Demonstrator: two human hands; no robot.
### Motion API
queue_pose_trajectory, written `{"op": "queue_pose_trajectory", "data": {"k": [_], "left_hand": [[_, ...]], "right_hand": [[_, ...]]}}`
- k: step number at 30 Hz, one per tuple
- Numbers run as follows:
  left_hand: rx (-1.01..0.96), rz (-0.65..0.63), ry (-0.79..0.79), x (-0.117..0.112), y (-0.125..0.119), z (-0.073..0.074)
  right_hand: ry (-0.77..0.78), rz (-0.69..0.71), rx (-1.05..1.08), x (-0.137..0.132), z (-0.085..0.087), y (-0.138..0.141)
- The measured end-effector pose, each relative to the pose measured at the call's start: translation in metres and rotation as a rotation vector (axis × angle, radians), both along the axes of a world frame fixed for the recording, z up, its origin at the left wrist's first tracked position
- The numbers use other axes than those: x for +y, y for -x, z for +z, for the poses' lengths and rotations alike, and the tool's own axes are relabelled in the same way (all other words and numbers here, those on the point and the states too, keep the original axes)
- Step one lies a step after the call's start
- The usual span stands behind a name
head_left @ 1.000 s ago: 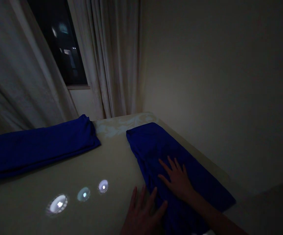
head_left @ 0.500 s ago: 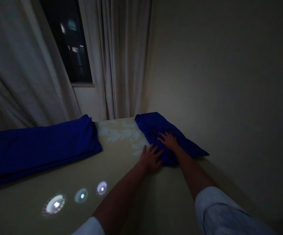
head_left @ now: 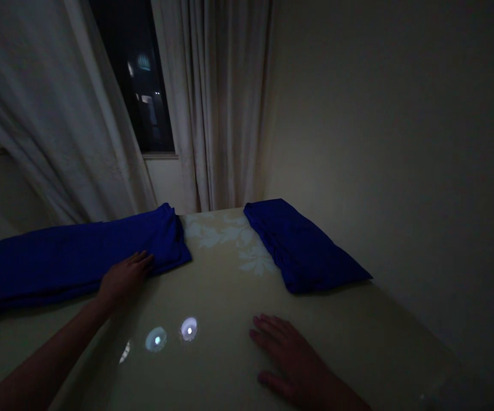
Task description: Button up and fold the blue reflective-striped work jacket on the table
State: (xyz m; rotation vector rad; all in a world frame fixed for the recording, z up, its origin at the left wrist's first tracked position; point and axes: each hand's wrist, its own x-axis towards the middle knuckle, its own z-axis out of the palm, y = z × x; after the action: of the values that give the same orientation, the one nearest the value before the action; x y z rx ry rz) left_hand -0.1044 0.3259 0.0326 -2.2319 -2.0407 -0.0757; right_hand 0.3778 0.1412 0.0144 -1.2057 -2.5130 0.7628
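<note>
"How many?"
"I see two folded blue cloths on one table. The left hand touches the left one; I can't tell if it grips."
"Right hand?"
"Released, near the right one."

Two folded blue cloths are counted, a left cloth and a right cloth, on a single table, with two hands of one person, one left hand and one right hand. Three bright reflections show in the table surface, namely two round reflections seen whole and one partial reflection. Behind these, the count comprises two curtains, a left curtain and a right curtain, and one window, whose small lights are too blurred to number exactly.
</note>
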Motion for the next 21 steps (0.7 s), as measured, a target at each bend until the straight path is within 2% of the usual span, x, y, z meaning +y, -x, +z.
{"op": "queue_pose_trajectory", "data": {"k": [2, 5, 8, 9, 10, 11, 12, 14, 15, 18, 20, 21], "left_hand": [[0.023, 0.02, 0.067, 0.002, -0.005, 0.016], [0.025, 0.123, 0.026, -0.006, -0.025, 0.049], [0.011, 0.204, -0.124, -0.04, -0.053, 0.09], [-0.003, 0.19, -0.185, -0.056, -0.066, 0.102], [-0.041, 0.126, -0.259, -0.074, -0.08, 0.113], [-0.072, -0.003, -0.303, -0.091, -0.094, 0.121], [-0.089, -0.15, -0.281, -0.104, -0.108, 0.126], [-0.104, -0.297, -0.198, -0.119, -0.125, 0.123], [-0.098, -0.299, -0.16, -0.119, -0.127, 0.115], [-0.042, -0.161, -0.069, -0.102, -0.105, 0.071], [-0.029, -0.125, 0.043, -0.087, -0.079, 0.04], [-0.038, -0.126, 0.084, -0.08, -0.067, 0.029]], "right_hand": [[0.039, -0.049, 0.003, -0.002, 0.006, 0.005], [0.063, -0.072, -0.004, 0.002, 0.011, 0.003], [0.081, -0.163, 0.108, 0.006, 0.006, 0.001], [0.088, -0.224, 0.189, 0.01, 0.003, 0.002], [0.105, -0.294, 0.294, 0.016, -0.001, 0.004], [0.14, -0.361, 0.409, 0.023, -0.005, 0.006], [0.185, -0.416, 0.519, 0.032, -0.008, 0.01], [0.268, -0.478, 0.649, 0.049, -0.012, 0.019], [0.279, -0.491, 0.659, 0.055, -0.013, 0.024], [0.183, -0.492, 0.579, 0.062, -0.012, 0.034], [0.103, -0.452, 0.531, 0.058, -0.011, 0.037], [0.071, -0.428, 0.513, 0.056, -0.01, 0.037]]}}
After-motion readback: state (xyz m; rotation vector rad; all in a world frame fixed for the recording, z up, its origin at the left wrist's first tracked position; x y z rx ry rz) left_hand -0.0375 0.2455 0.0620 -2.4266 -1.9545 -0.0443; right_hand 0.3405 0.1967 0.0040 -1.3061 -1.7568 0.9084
